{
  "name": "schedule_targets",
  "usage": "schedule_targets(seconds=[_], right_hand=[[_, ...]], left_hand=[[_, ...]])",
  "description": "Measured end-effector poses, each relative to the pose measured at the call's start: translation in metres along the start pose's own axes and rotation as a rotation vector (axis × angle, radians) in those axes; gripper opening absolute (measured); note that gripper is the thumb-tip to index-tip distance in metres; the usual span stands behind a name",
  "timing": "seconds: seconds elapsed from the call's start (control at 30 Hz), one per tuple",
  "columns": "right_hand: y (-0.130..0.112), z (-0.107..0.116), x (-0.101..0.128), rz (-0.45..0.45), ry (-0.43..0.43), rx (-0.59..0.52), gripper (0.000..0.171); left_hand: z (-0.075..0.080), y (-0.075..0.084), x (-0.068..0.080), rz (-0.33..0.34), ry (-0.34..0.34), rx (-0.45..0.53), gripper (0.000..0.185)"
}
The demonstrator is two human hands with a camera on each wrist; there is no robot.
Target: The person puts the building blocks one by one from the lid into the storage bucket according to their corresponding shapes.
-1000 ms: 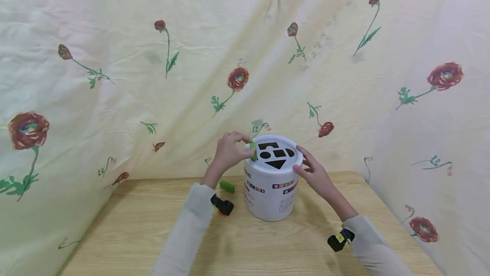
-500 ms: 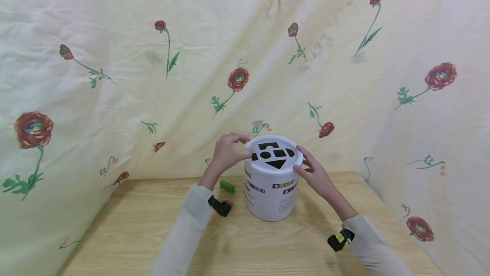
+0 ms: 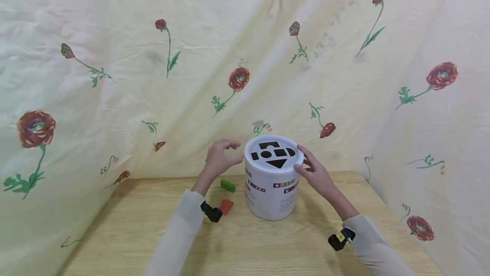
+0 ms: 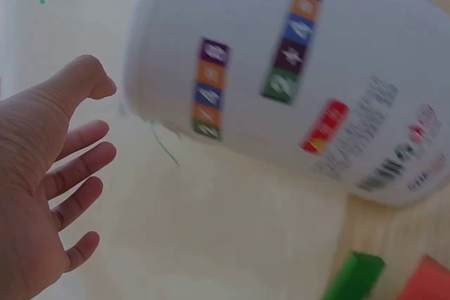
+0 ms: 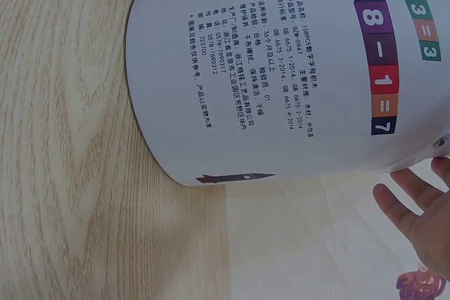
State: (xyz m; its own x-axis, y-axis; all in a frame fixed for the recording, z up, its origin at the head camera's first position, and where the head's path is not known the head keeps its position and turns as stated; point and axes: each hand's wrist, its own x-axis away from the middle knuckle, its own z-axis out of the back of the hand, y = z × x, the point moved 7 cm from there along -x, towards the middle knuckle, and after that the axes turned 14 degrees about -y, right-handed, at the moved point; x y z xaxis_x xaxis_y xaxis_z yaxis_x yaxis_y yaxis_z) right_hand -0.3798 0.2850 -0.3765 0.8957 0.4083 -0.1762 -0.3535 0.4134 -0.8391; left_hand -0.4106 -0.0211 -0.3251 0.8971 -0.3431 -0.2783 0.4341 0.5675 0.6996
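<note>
A white shape-sorter bucket (image 3: 269, 191) stands upright on the table, its lid (image 3: 264, 165) cut with several shaped holes. Just left of its rim is my left hand (image 3: 220, 157), empty, fingers and thumb spread apart; the left wrist view shows a small gap between the thumb and the bucket (image 4: 260, 54). My right hand (image 3: 315, 176) rests on the right side of the rim, fingers fairly straight, with fingertips on the edge. On the table left of the bucket lie a green block (image 3: 227, 186) and a red block (image 3: 226, 206).
A wooden table (image 3: 245, 246) lies under everything. Behind it hangs a cream floral cloth (image 3: 191, 97). Something pale yellow (image 3: 206, 220) is mostly hidden behind the left wrist's camera.
The green block pinched by my left hand at the left-hand hole went out of sight there. The left hand then drew back leftward off the lid, uncovering the red block. The right hand stayed put.
</note>
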Motion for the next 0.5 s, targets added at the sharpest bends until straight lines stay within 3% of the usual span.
schedule_targets(seconds=[0.17,0.5], right_hand=[[0.003,0.0,-0.001,0.008,0.003,0.007,0.069],[0.001,0.0,0.0,0.035,0.011,-0.006,0.068]], left_hand=[[-0.01,-0.026,0.007,0.013,-0.008,-0.042,0.038],[-0.037,-0.084,0.03,0.181,-0.012,-0.05,0.039]])
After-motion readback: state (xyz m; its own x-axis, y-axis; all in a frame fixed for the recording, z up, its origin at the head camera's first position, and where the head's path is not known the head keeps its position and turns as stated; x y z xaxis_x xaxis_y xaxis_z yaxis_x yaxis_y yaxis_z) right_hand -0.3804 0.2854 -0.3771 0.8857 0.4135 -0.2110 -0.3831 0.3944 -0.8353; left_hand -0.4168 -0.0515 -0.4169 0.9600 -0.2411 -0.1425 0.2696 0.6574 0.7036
